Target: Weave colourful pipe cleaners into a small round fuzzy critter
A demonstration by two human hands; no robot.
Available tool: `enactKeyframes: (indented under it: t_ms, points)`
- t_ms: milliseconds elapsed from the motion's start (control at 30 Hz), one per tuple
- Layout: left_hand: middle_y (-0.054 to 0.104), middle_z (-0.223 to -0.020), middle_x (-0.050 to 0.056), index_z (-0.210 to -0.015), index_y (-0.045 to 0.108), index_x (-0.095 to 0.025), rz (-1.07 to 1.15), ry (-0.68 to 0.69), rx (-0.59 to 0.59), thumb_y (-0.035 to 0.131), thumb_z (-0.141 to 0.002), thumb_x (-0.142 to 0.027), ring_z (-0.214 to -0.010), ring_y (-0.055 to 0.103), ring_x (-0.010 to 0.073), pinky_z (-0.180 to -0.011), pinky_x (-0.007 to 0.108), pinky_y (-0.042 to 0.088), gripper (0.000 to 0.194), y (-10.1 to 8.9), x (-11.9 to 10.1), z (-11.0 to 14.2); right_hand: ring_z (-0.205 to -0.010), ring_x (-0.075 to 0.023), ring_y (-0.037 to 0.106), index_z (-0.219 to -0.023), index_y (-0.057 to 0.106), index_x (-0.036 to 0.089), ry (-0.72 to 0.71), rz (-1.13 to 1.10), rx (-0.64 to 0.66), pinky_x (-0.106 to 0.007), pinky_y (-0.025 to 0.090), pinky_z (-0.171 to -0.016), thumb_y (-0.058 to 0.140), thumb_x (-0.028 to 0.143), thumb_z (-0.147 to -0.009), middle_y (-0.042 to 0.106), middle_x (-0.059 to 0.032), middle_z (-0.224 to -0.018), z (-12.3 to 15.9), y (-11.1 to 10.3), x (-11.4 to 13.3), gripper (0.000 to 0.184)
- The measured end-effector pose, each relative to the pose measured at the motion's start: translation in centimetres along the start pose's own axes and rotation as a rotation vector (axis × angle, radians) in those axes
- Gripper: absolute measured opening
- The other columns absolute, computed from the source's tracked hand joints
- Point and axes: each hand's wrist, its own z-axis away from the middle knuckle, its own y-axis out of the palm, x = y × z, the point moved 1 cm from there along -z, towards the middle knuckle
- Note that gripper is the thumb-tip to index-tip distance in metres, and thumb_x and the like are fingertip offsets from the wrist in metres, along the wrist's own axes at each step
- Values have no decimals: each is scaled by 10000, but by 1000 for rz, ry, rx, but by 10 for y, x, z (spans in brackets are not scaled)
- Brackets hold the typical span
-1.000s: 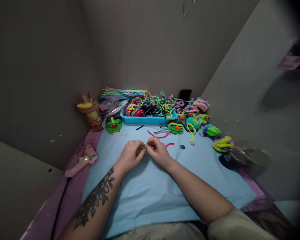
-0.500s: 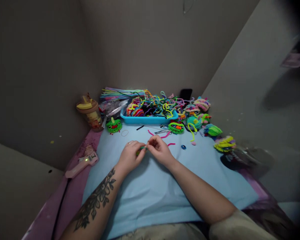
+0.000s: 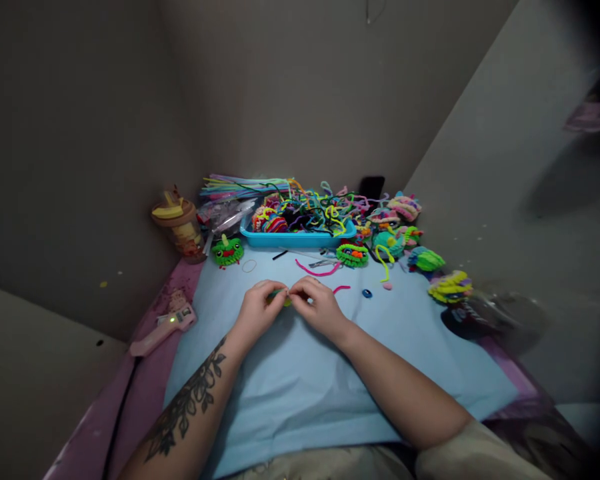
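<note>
Over the middle of the blue cloth (image 3: 300, 380), my left hand (image 3: 261, 307) is closed around a small green-and-yellow piece (image 3: 287, 302), which looks like bent pipe cleaner. Most of it is hidden by the fingers. My right hand (image 3: 320, 308) meets it at the fingertips, thumb and forefinger pinched together at the piece's right end; what lies in that pinch is too small to make out. Just beyond the right hand lie a pink pipe cleaner (image 3: 317, 272), a shorter pink piece (image 3: 342, 289) and a round blue eye-like piece (image 3: 367, 293).
A blue tray (image 3: 300, 241) heaped with colourful strands stands at the back. Fuzzy green creatures (image 3: 229, 252) and several colourful ones (image 3: 450, 287) flank it. At left are a pink glue gun (image 3: 165, 329) with a lit green light and a lidded cup (image 3: 183, 230).
Both hands have turned slightly and drawn closer, so the fingertips now meet. My right hand has shifted a little left and down, showing more of the pink pipe cleaner.
</note>
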Motion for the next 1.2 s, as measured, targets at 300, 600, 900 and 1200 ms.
enactKeyframes:
  t_ms: [300,600,900,1200]
  points:
    - [692,-820,49,-824,665,-154,119,-142,17,529,-822,-290,-778,613,174,-678,245,437,192,-2,-4,-3,-823,-178,576,-928,617,215,-195,96,21,-323,503,-756,481,143,-880,593,-54,-844,4,5,-4,160]
    - [639,-734,22,-748,626,-157,78,-155,-57,467,-835,-290,-709,567,148,-664,238,410,225,3,-2,-1,-840,-188,579,-978,615,211,-222,138,47,-341,514,-764,480,137,-880,597,-71,-886,5,9,-3,182]
    - [583,-652,-11,-715,601,-154,339,-334,-147,532,-770,-333,-640,529,135,-602,228,399,200,-2,6,-6,-909,-192,560,-1058,558,210,-157,67,3,-346,505,-811,517,122,-844,574,-73,-946,6,12,1,235]
    - [637,-809,19,-1004,569,-149,997,-628,-163,739,-654,-333,-681,595,127,-627,233,461,431,-1,18,-10,-772,-155,591,-971,596,194,122,-31,-91,-279,512,-685,560,176,-817,600,-52,-904,-1,8,-8,159]
